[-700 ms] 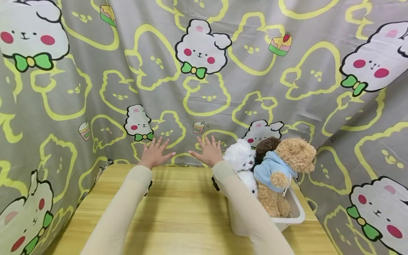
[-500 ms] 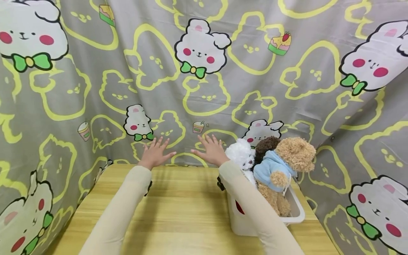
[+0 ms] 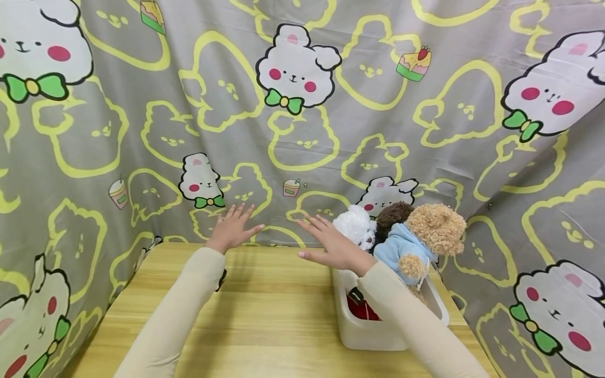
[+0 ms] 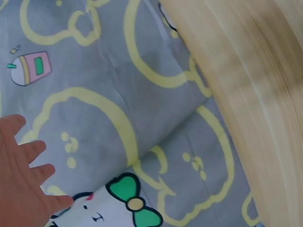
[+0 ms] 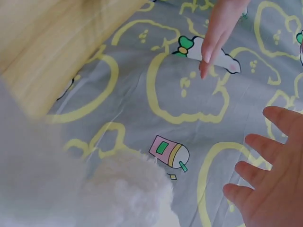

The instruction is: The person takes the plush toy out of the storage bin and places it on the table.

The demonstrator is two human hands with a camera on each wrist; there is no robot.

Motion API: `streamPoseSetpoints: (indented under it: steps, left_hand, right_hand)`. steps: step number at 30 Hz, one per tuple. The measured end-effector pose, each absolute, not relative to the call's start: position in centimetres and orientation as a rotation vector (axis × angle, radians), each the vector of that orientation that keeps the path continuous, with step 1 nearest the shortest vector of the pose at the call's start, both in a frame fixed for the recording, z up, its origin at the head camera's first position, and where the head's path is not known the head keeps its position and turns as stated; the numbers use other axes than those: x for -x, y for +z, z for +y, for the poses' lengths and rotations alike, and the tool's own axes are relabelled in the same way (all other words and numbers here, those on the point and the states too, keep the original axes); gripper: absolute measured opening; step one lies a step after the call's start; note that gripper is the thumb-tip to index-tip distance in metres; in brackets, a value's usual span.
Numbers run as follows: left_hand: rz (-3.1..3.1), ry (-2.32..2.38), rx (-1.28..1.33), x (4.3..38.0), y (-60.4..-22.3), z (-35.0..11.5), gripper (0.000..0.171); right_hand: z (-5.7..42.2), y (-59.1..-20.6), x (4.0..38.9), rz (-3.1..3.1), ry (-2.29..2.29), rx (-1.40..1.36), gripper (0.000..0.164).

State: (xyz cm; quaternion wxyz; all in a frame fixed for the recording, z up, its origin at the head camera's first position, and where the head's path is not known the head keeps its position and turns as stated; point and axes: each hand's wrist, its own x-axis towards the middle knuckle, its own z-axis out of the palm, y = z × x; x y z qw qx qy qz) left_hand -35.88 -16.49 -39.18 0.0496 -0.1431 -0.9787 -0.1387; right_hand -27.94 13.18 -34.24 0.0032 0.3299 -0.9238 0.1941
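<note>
My left hand (image 3: 230, 231) hovers above the back of the wooden table (image 3: 264, 315), fingers straight and spread, holding nothing. To its right, my right hand (image 3: 333, 245) is raised with extended fingers beside the plush toys, overlapping the near part of the white one in the head view. A fluffy white plush toy (image 3: 353, 224), a dark brown plush toy (image 3: 393, 216) and a tan teddy bear (image 3: 437, 226) in a light blue hoodie sit in a white plastic bin (image 3: 373, 335). Something red (image 3: 361, 308) shows inside the bin, partly behind my right sleeve.
A grey curtain (image 3: 307, 142) printed with yellow outlines and white cartoon animals hangs behind the table and along both sides. The bin stands on the right part of the tabletop. In the right wrist view, white fluffy fur (image 5: 130, 189) lies close to the camera.
My right hand has moved right and nearer to me, over the bin, its fingers now pointing more to the left. The left hand has barely moved. The head view has shifted slightly.
</note>
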Motion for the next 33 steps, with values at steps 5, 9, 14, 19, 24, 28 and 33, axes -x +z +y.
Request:
streamPoseSetpoints:
  steps: [5, 9, 14, 19, 24, 28, 33]
  left_hand:
    - [-2.972, -0.469, 0.456, 36.0, -38.6, -15.4, 0.08]
    - [-2.946, -0.492, 0.487, 36.0, -38.0, -14.3, 0.08]
    - [-2.934, -0.541, 0.541, 36.0, -37.4, -12.8, 0.079]
    - [-2.902, -0.576, 0.596, 36.2, -37.0, -11.0, 0.08]
    - [-2.873, -0.633, 0.656, 36.3, -36.2, -9.1, 0.078]
    - [-2.844, -0.67, 0.709, 35.9, -35.6, -7.3, 0.076]
    - [-2.827, -0.75, 0.767, 35.1, -35.0, -4.8, 0.075]
  right_hand:
    - [15.4, -35.0, 26.1, -2.91, 0.652, -1.092, 0.074]
    - [17.7, -36.2, 25.1, -2.89, 0.741, -1.161, 0.07]
    - [21.0, -38.0, 23.8, -2.891, 0.973, -1.274, 0.064]
    - [23.6, -39.2, 22.7, -2.915, 1.132, -1.346, 0.065]
    - [25.5, -39.9, 22.4, -2.85, 1.425, -1.516, 0.063]
    - [27.0, -41.0, 22.1, -2.831, 1.717, -1.551, 0.058]
    - [28.4, -42.8, 21.0, -2.797, 1.891, -1.55, 0.051]
